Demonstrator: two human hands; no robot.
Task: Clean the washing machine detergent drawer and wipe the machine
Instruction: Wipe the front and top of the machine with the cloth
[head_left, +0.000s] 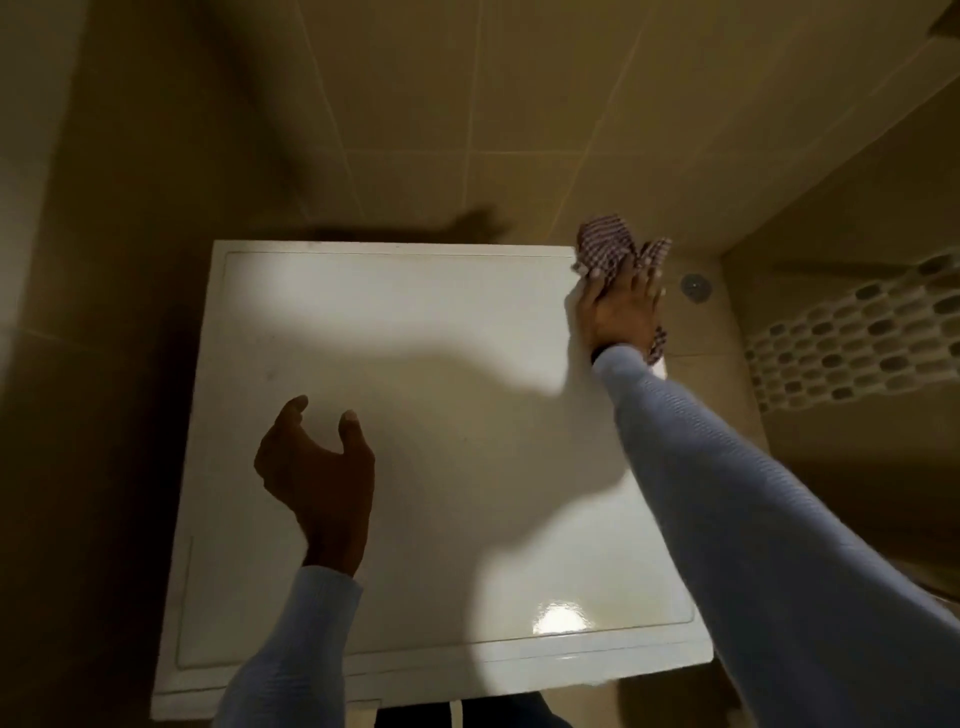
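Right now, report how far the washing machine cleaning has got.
Done: nothing provable; the white washing machine's flat top shines near its front edge, but wiped areas cannot be told apart. In hand: the right hand presses a red-and-white checked cloth at the top's far right corner; the left hand hovers, holding nothing. Left: the detergent drawer and front are out of view.

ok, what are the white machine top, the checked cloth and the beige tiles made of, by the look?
White flat washing machine top: glossy, hard, likely enamelled metal or plastic; lamp glare near the front edge. Red-and-white checked cloth: soft woven fabric, bunches in folds under the right hand. Beige square tiles: probably ceramic, satin, pale grout lines.
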